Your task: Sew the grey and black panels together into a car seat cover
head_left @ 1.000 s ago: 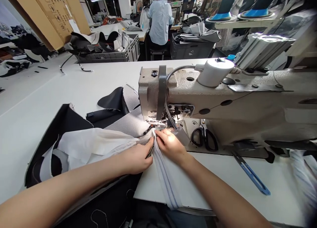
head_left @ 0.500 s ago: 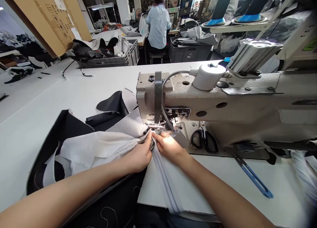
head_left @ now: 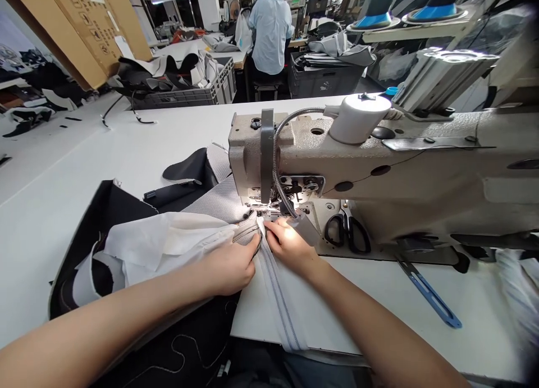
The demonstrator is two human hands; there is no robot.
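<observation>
A sewing machine (head_left: 337,152) stands over the white table, its lamp lighting the needle area. My left hand (head_left: 233,264) is closed on the edge of the grey and white fabric (head_left: 168,239), just in front of the presser foot. Close by on the right, my right hand (head_left: 290,245) pinches the top of a pale zipper tape (head_left: 278,298), which hangs down over the table's front edge. Black fabric (head_left: 105,214) lies under and around the white cloth. The needle tip itself is too small to make out.
Black-handled scissors (head_left: 347,231) lie on the machine bed, and a blue tool (head_left: 433,298) rests on the table at the right. Behind are a crate of fabric pieces (head_left: 189,93), a cardboard box (head_left: 88,28) and a seated person in a light blue shirt (head_left: 270,34).
My left hand has shifted slightly down from the presser foot, its thumb lower, showing more stitched grey fabric. My right hand stays near the zipper tape. The whole view has tilted a little.
</observation>
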